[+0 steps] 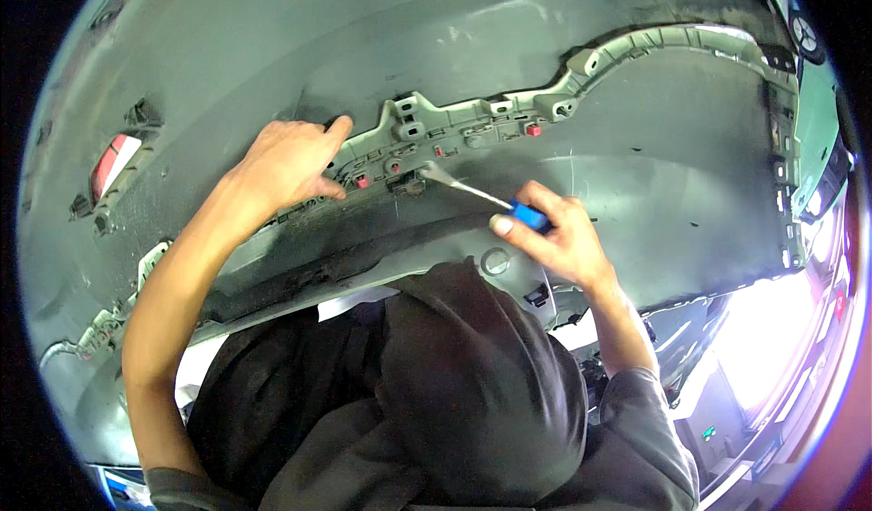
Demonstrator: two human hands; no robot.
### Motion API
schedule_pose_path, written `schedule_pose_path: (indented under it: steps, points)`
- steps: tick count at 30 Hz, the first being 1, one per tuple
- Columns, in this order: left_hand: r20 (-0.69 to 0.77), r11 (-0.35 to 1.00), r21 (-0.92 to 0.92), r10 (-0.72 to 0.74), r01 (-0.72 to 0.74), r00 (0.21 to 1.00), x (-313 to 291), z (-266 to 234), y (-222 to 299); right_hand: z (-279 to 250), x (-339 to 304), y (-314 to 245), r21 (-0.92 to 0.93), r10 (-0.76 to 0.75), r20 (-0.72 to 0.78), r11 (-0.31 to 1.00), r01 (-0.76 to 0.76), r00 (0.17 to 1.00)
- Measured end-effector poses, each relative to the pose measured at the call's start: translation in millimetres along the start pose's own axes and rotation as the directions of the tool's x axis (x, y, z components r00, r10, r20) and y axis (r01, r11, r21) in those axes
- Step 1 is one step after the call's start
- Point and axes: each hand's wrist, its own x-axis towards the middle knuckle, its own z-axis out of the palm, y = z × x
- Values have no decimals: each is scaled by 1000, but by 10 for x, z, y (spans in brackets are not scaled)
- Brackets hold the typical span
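Observation:
A large dark grey car bumper (pixel 672 175) lies in front of me with its inner side showing. Along its middle runs a pale grey plastic bracket strip (pixel 536 102) with tabs, slots and small red clips (pixel 533 130). My left hand (pixel 289 164) is closed over the left part of this strip, thumb below and index finger above; the other fingertips are hidden. In my right hand (pixel 565 238) is a trim removal tool (pixel 468 188) with a blue handle and a metal shaft. Its flattened, forked tip is at the strip's lower edge, beside a small black fitting (pixel 406 184).
A red and white reflector (pixel 115 166) sits at the bumper's left. My knees in dark trousers (pixel 481 375) are close below the bumper's near edge. At the far right stands a green car (pixel 817 129), with a bright opening (pixel 772 329) below it.

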Motion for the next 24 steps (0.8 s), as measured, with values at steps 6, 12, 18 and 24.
schedule_pose_path:
  steps: [6,12,18,24]
  points:
    - [72,993,113,32,-40,997,78,-151,80,-49,-135,484,148,46,-140,989,-25,989]
    - [88,971,218,81,-99,993,176,-441,247,-43,-221,611,240,109,-166,968,-67,980]
    - [-92,966,226,154,-129,984,453,-685,510,69,-194,524,83,105,-216,993,-89,971]
    - [-202,959,283,28,31,979,602,-602,665,119,-146,467,2,110,-256,994,-113,960]
